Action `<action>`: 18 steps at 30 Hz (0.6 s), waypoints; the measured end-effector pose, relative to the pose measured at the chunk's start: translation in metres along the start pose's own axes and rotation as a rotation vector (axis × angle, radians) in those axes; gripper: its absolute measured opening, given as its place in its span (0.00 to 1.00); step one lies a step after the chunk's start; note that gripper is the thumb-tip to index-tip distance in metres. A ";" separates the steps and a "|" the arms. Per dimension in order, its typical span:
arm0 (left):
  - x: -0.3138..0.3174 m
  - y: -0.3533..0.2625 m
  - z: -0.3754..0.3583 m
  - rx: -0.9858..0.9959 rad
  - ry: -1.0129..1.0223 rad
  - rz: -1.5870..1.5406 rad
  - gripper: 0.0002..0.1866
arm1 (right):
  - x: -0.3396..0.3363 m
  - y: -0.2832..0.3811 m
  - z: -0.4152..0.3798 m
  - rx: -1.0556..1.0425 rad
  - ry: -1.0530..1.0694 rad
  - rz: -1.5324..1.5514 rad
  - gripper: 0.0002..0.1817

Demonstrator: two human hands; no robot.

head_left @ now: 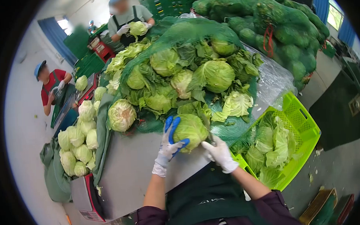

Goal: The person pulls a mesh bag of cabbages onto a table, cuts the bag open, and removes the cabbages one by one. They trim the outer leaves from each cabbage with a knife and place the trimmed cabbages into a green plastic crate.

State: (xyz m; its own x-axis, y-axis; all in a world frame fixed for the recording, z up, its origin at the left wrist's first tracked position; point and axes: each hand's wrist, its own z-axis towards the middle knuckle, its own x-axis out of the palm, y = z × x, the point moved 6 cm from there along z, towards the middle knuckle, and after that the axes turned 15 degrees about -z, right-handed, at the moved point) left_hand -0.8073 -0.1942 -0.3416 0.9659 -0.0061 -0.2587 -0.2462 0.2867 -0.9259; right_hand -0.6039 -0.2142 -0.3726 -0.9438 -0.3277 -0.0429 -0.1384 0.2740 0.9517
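My left hand (168,144), in a white glove with blue on the fingers, is wrapped round the left side of a green cabbage (190,132). A knife (208,126) is in my white-gloved right hand (222,154), its blade upright along the cabbage's right side. Just beyond, a heap of untrimmed cabbages (217,76) with loose outer leaves lies on a green mesh sack (232,131). A pale, partly stripped cabbage (122,115) sits at the heap's left edge.
On my right stands a lime-green crate (304,138) with cabbage leaves inside. Trimmed cabbages (83,153) are piled at left, by a red-edged scale (88,199). Full mesh sacks (288,41) are stacked behind. Two co-workers (125,21) handle things across the table.
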 end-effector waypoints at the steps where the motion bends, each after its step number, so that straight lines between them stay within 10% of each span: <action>1: -0.003 0.005 0.002 -0.038 -0.026 -0.062 0.43 | 0.012 -0.017 0.015 -0.029 -0.053 -0.014 0.33; 5: -0.002 -0.001 -0.001 -0.243 -0.216 -0.722 0.38 | 0.035 -0.004 0.027 -0.225 -0.285 -0.360 0.35; 13: 0.054 -0.060 -0.011 -0.234 0.085 -0.549 0.41 | -0.068 0.027 0.001 0.020 -0.044 -0.038 0.22; 18: 0.125 -0.088 0.023 0.166 0.204 0.666 0.43 | -0.123 -0.011 0.024 0.103 -0.151 -0.077 0.24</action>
State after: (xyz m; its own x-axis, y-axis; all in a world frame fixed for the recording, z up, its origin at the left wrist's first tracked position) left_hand -0.6631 -0.1979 -0.2859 0.5767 0.0464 -0.8157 -0.7470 0.4341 -0.5035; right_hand -0.4930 -0.1554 -0.3851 -0.9626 -0.2137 -0.1667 -0.2343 0.3468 0.9082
